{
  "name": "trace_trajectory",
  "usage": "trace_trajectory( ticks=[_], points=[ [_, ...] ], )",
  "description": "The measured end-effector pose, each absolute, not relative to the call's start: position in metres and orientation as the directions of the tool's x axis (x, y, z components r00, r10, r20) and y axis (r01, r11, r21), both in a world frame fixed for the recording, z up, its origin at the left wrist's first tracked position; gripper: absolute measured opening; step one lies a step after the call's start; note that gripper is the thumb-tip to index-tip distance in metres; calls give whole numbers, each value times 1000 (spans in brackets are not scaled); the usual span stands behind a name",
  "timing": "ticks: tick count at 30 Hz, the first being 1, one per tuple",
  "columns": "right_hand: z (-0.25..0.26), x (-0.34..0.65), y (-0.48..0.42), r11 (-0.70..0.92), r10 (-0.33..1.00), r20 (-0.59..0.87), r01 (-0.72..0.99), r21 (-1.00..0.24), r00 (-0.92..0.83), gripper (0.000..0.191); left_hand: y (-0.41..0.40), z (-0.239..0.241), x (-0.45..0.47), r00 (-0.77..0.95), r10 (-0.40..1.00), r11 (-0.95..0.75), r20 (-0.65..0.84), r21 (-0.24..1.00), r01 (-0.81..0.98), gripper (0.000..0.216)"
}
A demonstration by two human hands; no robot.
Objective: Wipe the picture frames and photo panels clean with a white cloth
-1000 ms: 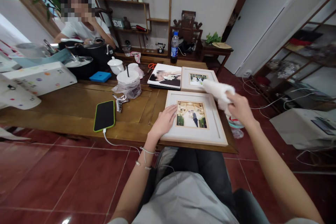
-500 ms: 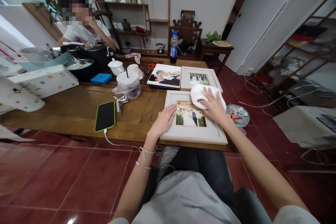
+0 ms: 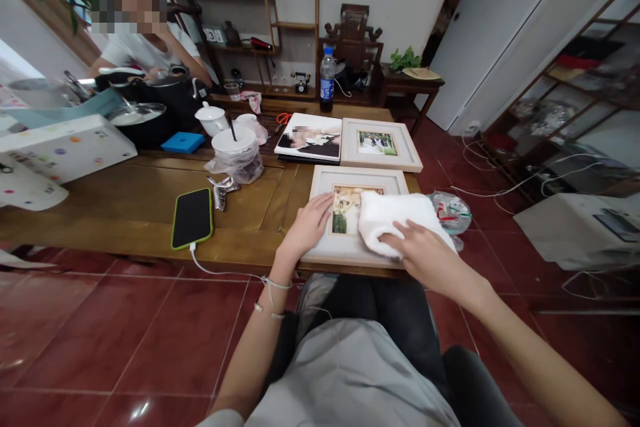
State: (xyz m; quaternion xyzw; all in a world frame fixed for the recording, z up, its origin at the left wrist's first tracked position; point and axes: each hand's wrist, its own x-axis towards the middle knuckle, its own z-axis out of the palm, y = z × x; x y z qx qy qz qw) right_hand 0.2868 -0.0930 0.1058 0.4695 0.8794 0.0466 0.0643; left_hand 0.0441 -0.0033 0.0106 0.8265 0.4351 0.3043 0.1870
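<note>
The wooden table (image 3: 145, 185) sits slightly higher and further left in my feed than half a second ago. Near its right end, the near framed picture (image 3: 345, 212) keeps its place, lying flat, but I see less of it: the white cloth (image 3: 400, 210), which was over its upper right part then, has come down nearer to me and now covers its right side and much of the photo. The right hand (image 3: 425, 253) on my rig has travelled with it, thumb and fingers grasping the cloth's near edge. The left hand (image 3: 307, 230) has stayed put, fingers released and extended flat on the left border, tips at the photo's edge. Counting down by size, I have one table; one other person (image 3: 145, 48) beyond its far left part, forearm raised; two framed pictures, the far framed picture (image 3: 377, 145) just beyond the near one; one cloth; one photo panel (image 3: 325, 140) right beside the far frame, perhaps touching it, I cannot tell; one blue-capped bottle (image 3: 327, 83) standing upright behind the panel; one straw cup (image 3: 235, 147) in clear plastic; one phone (image 3: 193, 219), cable plugged in; one lidded white pot (image 3: 211, 121); and one blue box (image 3: 183, 142).
</note>
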Motion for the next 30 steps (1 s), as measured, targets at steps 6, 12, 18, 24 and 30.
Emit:
trace_trajectory(
  ticks=[6, 12, 18, 24, 30],
  points=[
    [110, 283, -119, 497, 864, -121, 865, 64, -488, 61, -4, 12, 44, 436, 838, -543, 328, 576, 610, 41],
    [81, 300, -72, 411, 908, 74, 911, 17, -411, 62, -4, 11, 43, 427, 836, -546, 344, 596, 589, 41],
    [77, 316, 8, 404, 885, 259, 915, -13, -387, 61, -3, 12, 43, 435, 834, -548, 339, 598, 584, 40],
    [70, 309, 44, 480, 854, 204, 876, 47, -479, 60, -3, 12, 43, 428, 842, -536, 328, 602, 592, 40],
    [72, 299, -1, 571, 819, 46, 821, 26, -571, 61, -2, 11, 43, 430, 835, -547, 343, 600, 584, 40]
  ],
)
